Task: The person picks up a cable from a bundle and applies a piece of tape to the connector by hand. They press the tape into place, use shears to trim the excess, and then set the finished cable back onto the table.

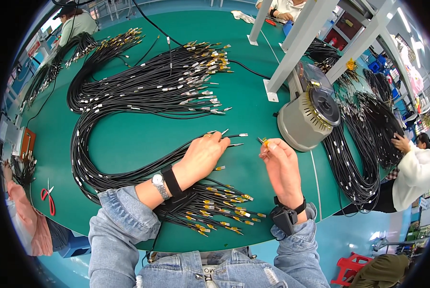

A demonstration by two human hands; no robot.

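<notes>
My left hand (203,156) rests on the green table (128,139), fingers closed over a few black cables (128,175) whose metal ends (236,136) stick out past the fingertips. My right hand (279,161) is raised beside it, pinching a small yellow piece (265,142) between thumb and forefinger. A bundle of black cables with gold connectors (219,209) lies under my left wrist. A large looped bundle of black cables with metal tips (176,81) fills the table's middle.
A grey round tape dispenser (308,117) stands right of my hands, near white frame posts (296,45). More cable bundles (368,134) lie to the right, where a person in white (416,173) works. Red scissors (48,199) lie at the left edge. Other people sit at the far side.
</notes>
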